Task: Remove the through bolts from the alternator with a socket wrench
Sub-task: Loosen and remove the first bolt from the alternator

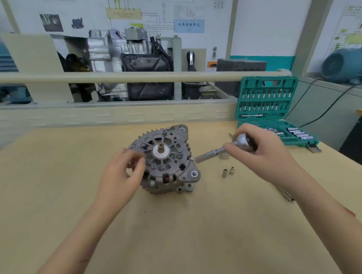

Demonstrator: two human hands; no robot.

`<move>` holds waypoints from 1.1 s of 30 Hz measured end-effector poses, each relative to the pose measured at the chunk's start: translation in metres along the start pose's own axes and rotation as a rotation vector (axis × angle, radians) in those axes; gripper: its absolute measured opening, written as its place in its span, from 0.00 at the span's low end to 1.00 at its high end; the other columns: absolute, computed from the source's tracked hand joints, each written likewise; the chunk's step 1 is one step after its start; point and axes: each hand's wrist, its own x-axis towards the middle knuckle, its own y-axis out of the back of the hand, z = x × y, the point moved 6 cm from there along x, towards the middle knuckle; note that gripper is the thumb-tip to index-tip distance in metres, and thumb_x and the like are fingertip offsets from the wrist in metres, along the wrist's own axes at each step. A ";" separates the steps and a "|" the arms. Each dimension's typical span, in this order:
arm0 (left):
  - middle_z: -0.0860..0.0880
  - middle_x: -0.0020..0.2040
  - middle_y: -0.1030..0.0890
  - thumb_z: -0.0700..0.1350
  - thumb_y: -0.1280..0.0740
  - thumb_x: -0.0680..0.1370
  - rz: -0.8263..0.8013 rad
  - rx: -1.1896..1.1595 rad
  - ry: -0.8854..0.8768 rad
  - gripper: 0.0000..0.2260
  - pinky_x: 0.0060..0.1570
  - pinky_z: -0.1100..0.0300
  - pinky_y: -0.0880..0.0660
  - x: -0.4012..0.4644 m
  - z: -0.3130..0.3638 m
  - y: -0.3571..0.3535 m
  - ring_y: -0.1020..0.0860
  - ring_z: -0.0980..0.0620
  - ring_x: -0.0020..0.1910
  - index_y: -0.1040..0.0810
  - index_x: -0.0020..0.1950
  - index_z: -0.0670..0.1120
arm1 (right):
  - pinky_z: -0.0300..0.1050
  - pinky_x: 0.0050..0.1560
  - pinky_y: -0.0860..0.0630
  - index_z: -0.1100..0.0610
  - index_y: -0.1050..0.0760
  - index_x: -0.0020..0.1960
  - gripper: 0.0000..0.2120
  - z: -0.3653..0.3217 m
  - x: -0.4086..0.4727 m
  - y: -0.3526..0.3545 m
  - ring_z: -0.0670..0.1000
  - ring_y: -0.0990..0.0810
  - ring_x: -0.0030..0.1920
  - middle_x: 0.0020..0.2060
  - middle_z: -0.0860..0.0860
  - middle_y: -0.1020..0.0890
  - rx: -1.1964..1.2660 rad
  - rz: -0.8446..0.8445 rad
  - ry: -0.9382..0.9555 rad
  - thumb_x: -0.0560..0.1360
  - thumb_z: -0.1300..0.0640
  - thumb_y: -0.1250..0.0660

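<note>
A grey alternator lies flat on the wooden table, shaft end up. My left hand is at its left rim, thumb and fingertips pinched together over a bolt head there; the fingers are blurred. My right hand holds the socket wrench by its round handle end, right of the alternator. The wrench's shaft slopes down and left, and its tip sits at the alternator's right edge.
Two small sockets stand on the table right of the alternator, with a larger socket behind the wrench. An open green socket set case sits at the back right. A metal tool lies under my right forearm. A railing runs behind the table.
</note>
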 end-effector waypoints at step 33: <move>0.61 0.42 0.29 0.40 0.31 0.70 -0.152 -0.097 -0.162 0.06 0.44 0.77 0.37 -0.030 -0.011 -0.008 0.32 0.70 0.43 0.20 0.46 0.42 | 0.42 0.43 0.47 0.49 0.42 0.44 0.08 -0.109 0.020 -0.136 0.46 0.39 0.42 0.39 0.45 0.34 -0.847 -0.642 0.843 0.78 0.49 0.45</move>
